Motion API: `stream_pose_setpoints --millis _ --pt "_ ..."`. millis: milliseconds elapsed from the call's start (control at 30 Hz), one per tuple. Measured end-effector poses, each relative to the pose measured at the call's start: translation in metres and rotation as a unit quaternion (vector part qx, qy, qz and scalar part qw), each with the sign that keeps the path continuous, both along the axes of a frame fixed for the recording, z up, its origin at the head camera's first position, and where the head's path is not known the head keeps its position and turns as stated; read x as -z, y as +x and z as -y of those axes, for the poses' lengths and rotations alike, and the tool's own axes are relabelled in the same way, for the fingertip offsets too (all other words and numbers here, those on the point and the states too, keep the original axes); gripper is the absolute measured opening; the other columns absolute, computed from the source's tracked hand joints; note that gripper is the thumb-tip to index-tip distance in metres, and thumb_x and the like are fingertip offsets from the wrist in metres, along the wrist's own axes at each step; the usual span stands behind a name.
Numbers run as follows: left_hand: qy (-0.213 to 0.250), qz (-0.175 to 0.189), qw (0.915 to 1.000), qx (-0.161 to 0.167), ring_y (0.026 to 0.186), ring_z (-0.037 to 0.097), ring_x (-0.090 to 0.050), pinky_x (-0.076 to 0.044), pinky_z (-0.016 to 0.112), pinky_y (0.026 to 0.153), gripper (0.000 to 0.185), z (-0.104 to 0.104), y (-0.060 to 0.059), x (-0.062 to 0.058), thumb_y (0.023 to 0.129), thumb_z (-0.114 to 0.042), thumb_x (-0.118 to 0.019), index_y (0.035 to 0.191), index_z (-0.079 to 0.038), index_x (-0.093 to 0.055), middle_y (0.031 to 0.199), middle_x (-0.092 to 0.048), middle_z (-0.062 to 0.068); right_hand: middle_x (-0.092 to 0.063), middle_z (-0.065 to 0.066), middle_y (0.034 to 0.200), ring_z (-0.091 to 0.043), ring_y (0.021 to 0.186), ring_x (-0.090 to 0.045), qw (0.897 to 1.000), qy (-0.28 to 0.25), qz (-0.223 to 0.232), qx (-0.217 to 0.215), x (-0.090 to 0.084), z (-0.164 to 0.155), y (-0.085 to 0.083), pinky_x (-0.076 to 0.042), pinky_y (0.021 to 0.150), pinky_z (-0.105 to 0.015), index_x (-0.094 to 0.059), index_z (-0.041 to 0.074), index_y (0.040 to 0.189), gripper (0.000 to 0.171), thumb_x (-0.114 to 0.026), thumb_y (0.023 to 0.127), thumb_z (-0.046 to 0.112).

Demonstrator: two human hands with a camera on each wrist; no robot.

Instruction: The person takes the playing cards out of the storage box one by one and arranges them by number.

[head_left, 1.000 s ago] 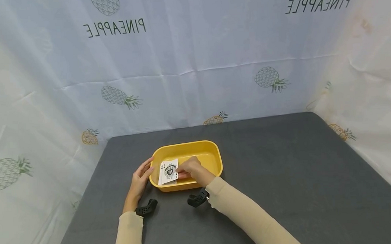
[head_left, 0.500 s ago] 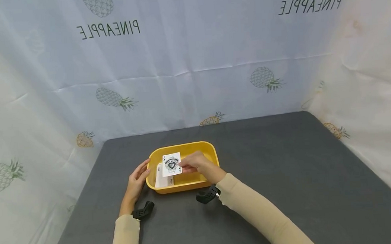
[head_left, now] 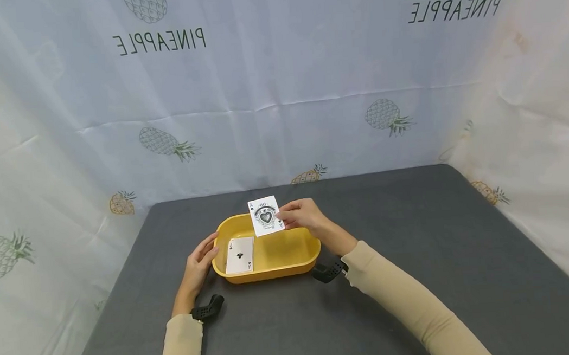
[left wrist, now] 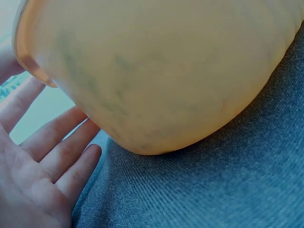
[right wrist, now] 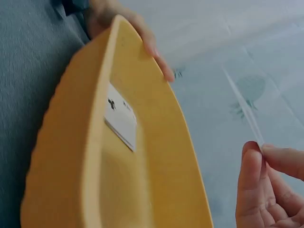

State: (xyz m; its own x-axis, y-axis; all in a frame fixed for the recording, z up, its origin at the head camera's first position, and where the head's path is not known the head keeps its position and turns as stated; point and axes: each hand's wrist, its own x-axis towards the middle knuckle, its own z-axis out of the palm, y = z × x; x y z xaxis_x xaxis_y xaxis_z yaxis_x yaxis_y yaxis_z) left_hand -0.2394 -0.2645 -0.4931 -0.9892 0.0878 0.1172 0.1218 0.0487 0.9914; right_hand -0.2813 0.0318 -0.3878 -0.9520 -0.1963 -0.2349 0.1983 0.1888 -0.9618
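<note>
My right hand (head_left: 302, 215) pinches an ornate ace playing card (head_left: 265, 215) between thumb and fingertips, raised over the far side of a yellow tub (head_left: 290, 268). Edge-on in the right wrist view, the card (right wrist: 244, 105) looks like a thin white line. Inside the tub's left end lies a small pile of cards (head_left: 236, 262), face up, an ace of clubs on top. My left hand (head_left: 194, 265) rests against the tub's left end, fingers at the rim. The left wrist view shows its fingers (left wrist: 71, 147) extended along the outer wall.
The tub stands on a dark grey cloth-covered table (head_left: 416, 245). Behind and at both sides hangs a pale curtain (head_left: 279, 91) printed with pineapples. Each wrist wears a black band with a camera mount (head_left: 208, 308).
My right hand has lifted the ornate ace off the pile and moved it up and to the right, uncovering the ace of clubs. My left hand has stayed at the tub's rim.
</note>
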Motion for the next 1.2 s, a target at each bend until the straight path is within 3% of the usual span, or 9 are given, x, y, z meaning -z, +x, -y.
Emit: stream_pose_setpoints --millis 167,333,700,933,1000,1200 --pt "0.000 0.003 1.0000 -0.001 0.111 -0.010 -0.057 -0.048 0.009 0.089 0.051 -0.002 0.001 -0.004 0.099 -0.014 -0.052 0.144 0.005 -0.037 0.122 -0.056 -0.018 -0.063 0.004 0.074 -0.007 0.064 -0.060 0.999 -0.002 -0.029 0.016 -0.001 -0.022 -0.011 -0.059 0.079 -0.036 -0.066 -0.005 0.114 0.032 -0.069 0.088 0.015" --pt "-0.004 0.007 1.0000 -0.004 0.111 -0.010 -0.057 -0.048 0.009 0.089 0.050 -0.002 0.004 -0.006 0.099 -0.014 -0.052 0.144 0.004 -0.039 0.123 -0.055 -0.015 -0.063 0.004 0.076 -0.007 0.065 -0.060 0.998 0.007 -0.029 0.047 0.007 -0.043 -0.023 -0.058 0.069 -0.025 -0.067 -0.004 0.114 0.032 -0.067 0.090 0.017" --pt "0.001 -0.003 1.0000 -0.004 0.113 -0.008 -0.057 -0.048 0.009 0.090 0.050 0.000 -0.001 -0.002 0.099 -0.013 -0.052 0.143 0.005 -0.039 0.129 -0.055 -0.006 -0.061 0.004 0.082 -0.007 0.067 -0.060 0.993 -0.006 -0.011 0.115 0.020 -0.076 -0.045 -0.055 0.093 -0.042 -0.063 -0.003 0.122 0.038 -0.066 0.091 0.018" --pt "0.008 -0.004 1.0000 -0.001 0.112 -0.008 -0.058 -0.048 0.010 0.090 0.050 0.000 -0.001 0.000 0.098 -0.013 -0.053 0.143 0.005 -0.039 0.124 -0.056 -0.014 -0.059 0.003 0.097 -0.003 0.075 -0.059 0.991 -0.003 0.010 0.131 0.033 -0.103 -0.053 -0.057 0.084 -0.025 -0.057 -0.001 0.131 0.043 -0.064 0.092 0.017" --pt "0.000 0.001 1.0000 -0.001 0.112 -0.009 -0.057 -0.048 0.009 0.091 0.050 -0.001 -0.001 -0.001 0.099 -0.014 -0.052 0.144 0.003 -0.039 0.129 -0.055 -0.009 -0.059 0.005 0.097 -0.002 0.076 -0.059 0.990 -0.009 0.021 0.142 0.039 -0.114 -0.057 -0.057 0.080 -0.020 -0.055 -0.001 0.133 0.045 -0.064 0.092 0.017" --pt "-0.020 0.014 0.9997 -0.004 0.113 -0.011 -0.054 -0.046 0.007 0.091 0.050 0.000 0.000 -0.004 0.100 -0.016 -0.050 0.146 -0.002 -0.038 0.149 -0.039 0.024 -0.060 0.003 0.099 0.000 0.076 -0.059 0.983 -0.039 0.051 0.172 0.054 -0.134 -0.064 -0.055 0.077 -0.015 -0.050 -0.001 0.138 0.050 -0.063 0.092 0.012"
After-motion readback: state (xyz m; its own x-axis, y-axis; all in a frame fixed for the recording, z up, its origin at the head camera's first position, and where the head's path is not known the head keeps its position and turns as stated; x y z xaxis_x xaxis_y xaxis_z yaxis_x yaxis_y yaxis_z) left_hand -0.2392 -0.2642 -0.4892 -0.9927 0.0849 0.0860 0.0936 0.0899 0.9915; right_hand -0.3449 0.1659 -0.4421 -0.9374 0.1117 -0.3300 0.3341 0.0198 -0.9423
